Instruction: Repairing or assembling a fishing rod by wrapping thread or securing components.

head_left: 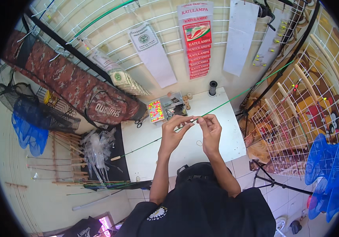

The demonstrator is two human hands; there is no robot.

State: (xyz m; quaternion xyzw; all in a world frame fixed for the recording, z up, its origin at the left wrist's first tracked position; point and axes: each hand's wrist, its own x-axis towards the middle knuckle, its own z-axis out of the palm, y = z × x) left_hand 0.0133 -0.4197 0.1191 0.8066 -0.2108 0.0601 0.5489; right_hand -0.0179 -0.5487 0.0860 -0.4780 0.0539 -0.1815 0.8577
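Note:
A thin green fishing rod (232, 99) slants across the view, from a small pale handle (115, 158) at the lower left up to the far right. My left hand (172, 133) is closed in a pinch at the rod's middle. Close beside it, my right hand (210, 132) also pinches the rod, thumb and forefinger together. The fingertips of both hands nearly meet and hide the short stretch of rod between them. Any small part held there is too small to make out. Both hands are above a white table (225, 138), where a thin rubber band (199, 143) lies.
Toward the table's back are a colourful box (156, 111), a clear organizer (174, 103), several small spools (187, 106), a dark cylinder (213, 87) and scissors (139, 123). A camouflage rod bag (70, 75) hangs left; blue nets (325, 173) and a wire rack (284, 130) flank the right.

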